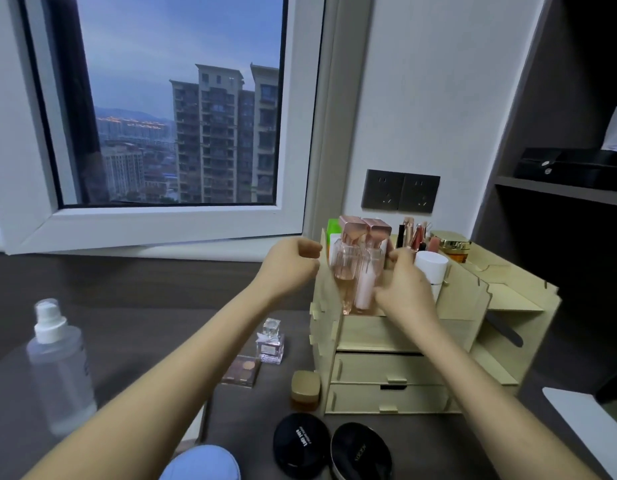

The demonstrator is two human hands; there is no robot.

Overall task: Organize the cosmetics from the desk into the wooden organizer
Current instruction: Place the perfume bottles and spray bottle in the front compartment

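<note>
Right hand [402, 285], fingers curled, grips nothing visible just beside the pink bottles [355, 271].

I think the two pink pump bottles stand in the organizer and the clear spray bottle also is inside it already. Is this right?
Not quite. The head view shows the two pink pump bottles standing in the wooden organizer, but the clear spray bottle is not inside: it stands on the desk, far to the left.

Window [175, 109], wall sockets [400, 190], black box [570, 167] on shelf [556, 190].
</note>
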